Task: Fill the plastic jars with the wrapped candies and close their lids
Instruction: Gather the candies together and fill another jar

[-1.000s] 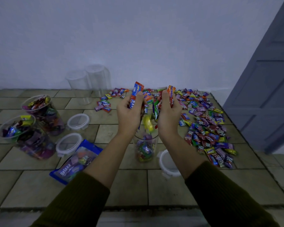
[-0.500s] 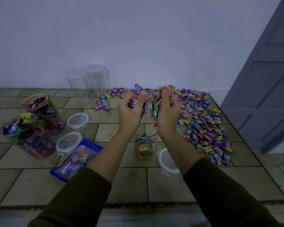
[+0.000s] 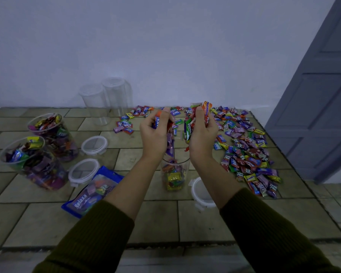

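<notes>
A clear plastic jar (image 3: 174, 174), partly filled with wrapped candies, stands on the tiled floor between my forearms. Above its mouth my left hand (image 3: 156, 134) grips a bunch of wrapped candies, and a purple one (image 3: 170, 147) hangs or drops below the palm. My right hand (image 3: 202, 134) holds another handful of candies, an orange Mentos roll (image 3: 207, 111) sticking up. A white lid (image 3: 202, 194) lies to the right of the jar. A big spread of loose candies (image 3: 246, 152) covers the floor on the right.
Two filled open jars (image 3: 53, 134) (image 3: 32, 164) stand at left, two lids (image 3: 94, 144) (image 3: 84, 171) beside them. A blue Relaxa candy bag (image 3: 91, 194) lies front left. Two empty jars (image 3: 104, 99) stand by the wall. A grey door (image 3: 319, 95) is at right.
Both hands have sunk a little toward the jar. Candies have slipped from my left hand; the jar holds more, and the tall blue-orange pack sits lower in my grip.
</notes>
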